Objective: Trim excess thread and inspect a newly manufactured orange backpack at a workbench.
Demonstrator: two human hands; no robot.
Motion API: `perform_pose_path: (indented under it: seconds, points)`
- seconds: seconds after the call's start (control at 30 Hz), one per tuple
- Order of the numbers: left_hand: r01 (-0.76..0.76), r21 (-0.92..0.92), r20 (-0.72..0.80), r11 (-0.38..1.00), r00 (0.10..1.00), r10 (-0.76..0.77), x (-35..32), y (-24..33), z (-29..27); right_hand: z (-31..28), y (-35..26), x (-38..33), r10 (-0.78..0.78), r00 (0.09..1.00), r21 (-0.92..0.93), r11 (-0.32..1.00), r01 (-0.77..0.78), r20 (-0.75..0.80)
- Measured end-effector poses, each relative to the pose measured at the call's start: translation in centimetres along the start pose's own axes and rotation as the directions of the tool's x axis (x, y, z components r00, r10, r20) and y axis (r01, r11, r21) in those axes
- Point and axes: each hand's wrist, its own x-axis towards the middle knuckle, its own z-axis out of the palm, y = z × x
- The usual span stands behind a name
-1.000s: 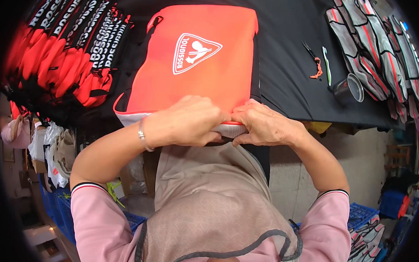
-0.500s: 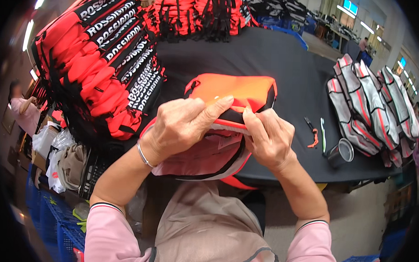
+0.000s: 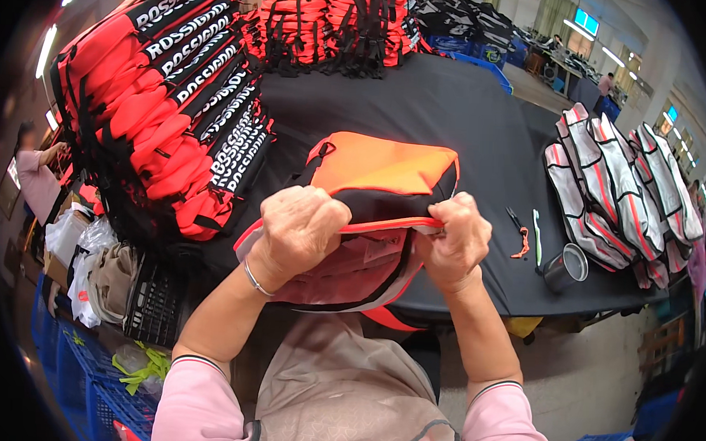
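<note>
An orange and black backpack [image 3: 390,167] lies at the near edge of the black-covered table, its mouth facing me. Its pale, see-through inner side and red-edged rim show between my arms. My left hand [image 3: 302,225] is closed round the rim at the left, a metal bangle on that wrist. At the rim's right end my right hand [image 3: 457,233] pinches the edge, fingers curled. Between both hands the red edging runs nearly straight. A red strap [image 3: 392,318] hangs below the bag over the table edge.
Left stands a tall stack of red and black backpacks [image 3: 158,113], with more red ones [image 3: 317,25] behind. Right lie snips [image 3: 517,228], a toothbrush [image 3: 537,236], a dark cup [image 3: 567,267] and grey-white bags [image 3: 611,191]. Blue crates [image 3: 102,390] sit lower left; a person [image 3: 40,171] stands beyond.
My hands have moved apart along the rim from near its middle. The edging between them is now stretched, and the black panel behind it shows more.
</note>
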Motion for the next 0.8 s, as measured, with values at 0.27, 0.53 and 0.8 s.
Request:
perform_pose_path:
  seconds: [0.27,0.53,0.8]
  points:
    - [-0.004,0.065,-0.05,0.998,0.999,0.007,0.6,-0.8,-0.1,0.9,-1.4,-1.1,0.027,0.999,0.038,0.999,-0.026,-0.034]
    - [-0.034,0.033,-0.031,0.999,0.999,0.035,0.4,0.5,2.2,-0.5,1.6,0.1,0.06,0.995,-0.246,0.966,-0.077,-0.077]
    - [0.062,-0.092,0.122,0.994,0.991,-0.051,-3.3,3.1,2.9,0.3,0.9,-4.3,0.109,0.963,-0.103,0.985,-0.138,-0.247]
